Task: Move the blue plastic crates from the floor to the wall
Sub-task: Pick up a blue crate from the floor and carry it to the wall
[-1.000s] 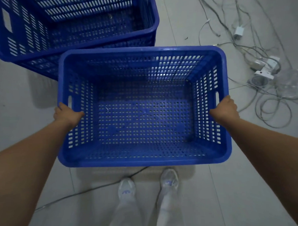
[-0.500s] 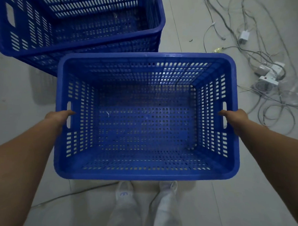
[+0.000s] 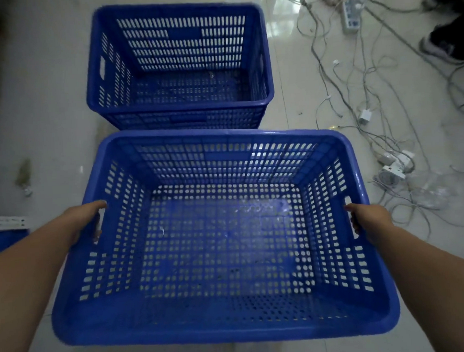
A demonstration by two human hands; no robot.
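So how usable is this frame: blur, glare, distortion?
Head view: dim, motion-blurred, worst at the held crate near rim; wide-angle bowing bends its edges; soft glare on the floor beyond the far crate; both hands readable.

Two empty perforated blue crates (image 3: 224, 325) (image 3: 180, 106)

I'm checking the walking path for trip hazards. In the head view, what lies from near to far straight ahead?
Held crate, gripped by left hand and right hand → stacked crates on the floor → bare floor beyond. Cables lie off to the right.
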